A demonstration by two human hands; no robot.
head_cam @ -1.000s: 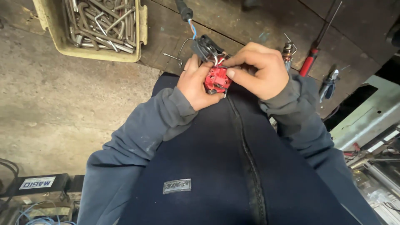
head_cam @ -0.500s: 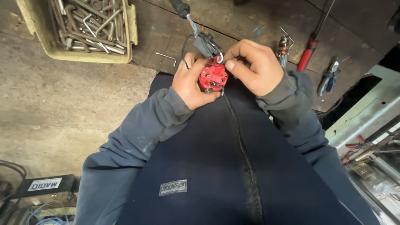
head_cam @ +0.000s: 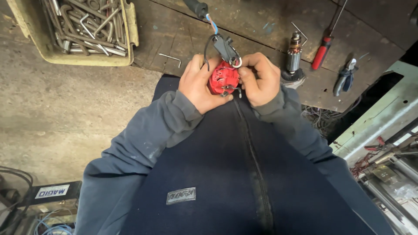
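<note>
My left hand (head_cam: 198,85) and my right hand (head_cam: 260,78) both grip a small red round plastic part (head_cam: 223,78), held close in front of my dark jacket. A black switch block (head_cam: 226,48) with a metal ring sits on top of the red part. Black, blue and brown wires run from it up to a black cable (head_cam: 197,7) on the wooden bench (head_cam: 261,26). My right fingers pinch the red part's right edge, where a small metal contact sticks out.
A yellowish tray (head_cam: 126,41) full of hex keys stands at the top left. A loose hex key (head_cam: 170,58), a motor armature (head_cam: 294,56), a red-handled screwdriver (head_cam: 323,51) and pliers (head_cam: 344,77) lie on the bench. Concrete floor is to the left; metal machine parts to the right.
My hands with the red part have stayed together; the view has shifted, so the armature and the tray sit further into the picture. My right fingers have moved from over the part to its right edge.
</note>
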